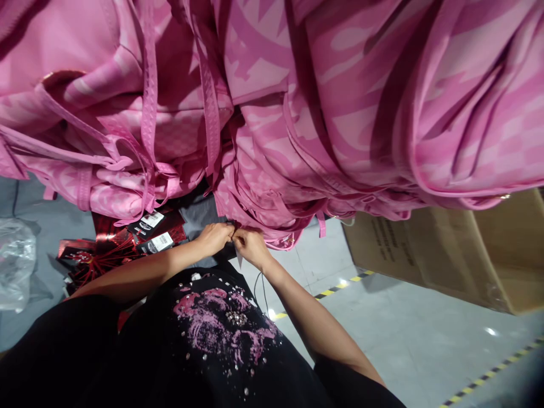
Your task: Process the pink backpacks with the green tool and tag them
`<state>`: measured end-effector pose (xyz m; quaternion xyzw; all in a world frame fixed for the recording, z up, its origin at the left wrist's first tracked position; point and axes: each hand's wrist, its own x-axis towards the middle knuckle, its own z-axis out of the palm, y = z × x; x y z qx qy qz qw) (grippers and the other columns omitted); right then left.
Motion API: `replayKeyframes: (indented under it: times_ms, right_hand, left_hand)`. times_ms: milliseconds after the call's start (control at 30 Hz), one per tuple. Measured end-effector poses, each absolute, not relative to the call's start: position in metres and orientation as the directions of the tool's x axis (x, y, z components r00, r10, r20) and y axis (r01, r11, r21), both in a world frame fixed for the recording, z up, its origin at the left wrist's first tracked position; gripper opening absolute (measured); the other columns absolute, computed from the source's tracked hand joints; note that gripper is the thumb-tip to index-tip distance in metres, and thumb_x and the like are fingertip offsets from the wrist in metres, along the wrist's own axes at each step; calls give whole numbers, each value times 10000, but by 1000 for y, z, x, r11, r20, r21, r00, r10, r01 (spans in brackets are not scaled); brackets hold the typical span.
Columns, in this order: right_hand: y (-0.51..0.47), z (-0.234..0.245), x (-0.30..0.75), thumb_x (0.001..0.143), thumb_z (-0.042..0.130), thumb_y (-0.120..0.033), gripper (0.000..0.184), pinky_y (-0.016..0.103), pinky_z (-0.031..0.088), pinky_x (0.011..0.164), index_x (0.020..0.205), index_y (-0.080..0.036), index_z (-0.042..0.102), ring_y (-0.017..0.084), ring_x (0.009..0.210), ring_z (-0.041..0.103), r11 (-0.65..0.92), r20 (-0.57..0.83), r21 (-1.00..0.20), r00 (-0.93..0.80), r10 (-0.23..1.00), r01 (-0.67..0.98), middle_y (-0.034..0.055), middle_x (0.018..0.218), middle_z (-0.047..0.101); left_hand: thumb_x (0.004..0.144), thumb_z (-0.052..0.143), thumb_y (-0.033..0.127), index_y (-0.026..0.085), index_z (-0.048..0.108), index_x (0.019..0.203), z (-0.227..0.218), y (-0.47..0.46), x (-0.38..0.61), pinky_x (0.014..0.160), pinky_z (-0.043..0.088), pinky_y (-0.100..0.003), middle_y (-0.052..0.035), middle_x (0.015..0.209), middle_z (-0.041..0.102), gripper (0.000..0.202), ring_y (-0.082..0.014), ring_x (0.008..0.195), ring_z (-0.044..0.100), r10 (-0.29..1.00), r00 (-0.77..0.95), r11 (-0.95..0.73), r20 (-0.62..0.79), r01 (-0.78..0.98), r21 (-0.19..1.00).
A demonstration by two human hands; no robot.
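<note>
Close in front of my body, my left hand and my right hand meet with fingertips pinched together. What they pinch is too small and dark to make out. A pale pointed corner and a thin dark cord show just below my right hand. Right above both hands hang the lower folds of a pink patterned backpack. Several black hang tags with white barcode labels and red strings lie to the left of my left hand, over red-and-black shiny pieces.
More pink backpacks with straps fill the upper view. A grey surface with a clear plastic bag is at the left. An open cardboard box stands on the floor at the right. Yellow-black tape marks the floor.
</note>
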<state>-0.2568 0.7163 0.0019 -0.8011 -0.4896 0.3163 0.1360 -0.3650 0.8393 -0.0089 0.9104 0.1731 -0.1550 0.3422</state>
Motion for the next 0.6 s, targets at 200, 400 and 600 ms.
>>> replayKeyframes:
  times_ms: [200,400,600]
  right_hand:
    - [717,2,-259,805,530,-108,170,255,326,636,804,-190,679,162,703,611,-488,-357,-532,340,870,692,23,769,705]
    - [715,-2,-258,839,543,-148,146,249,349,655,821,-194,681,159,703,615,-488,-336,-549,356,872,679,22,776,705]
    - [713,-3,-260,855,562,-176,130,253,346,665,839,-199,689,165,725,623,-489,-327,-563,364,872,666,24,784,706]
  left_hand:
    - [856,514,150,184,676,853,-13,837,-363,737,469,-303,-92,905,698,165,-237,846,671,207,893,-706,-399,419,571]
    - [830,549,137,184,692,859,-12,840,-369,743,459,-254,-59,898,705,154,-184,827,654,211,906,-619,-367,414,667]
    - [818,527,111,194,699,822,-16,844,-373,699,437,-234,-25,806,695,191,-154,747,632,216,913,-532,-346,407,743]
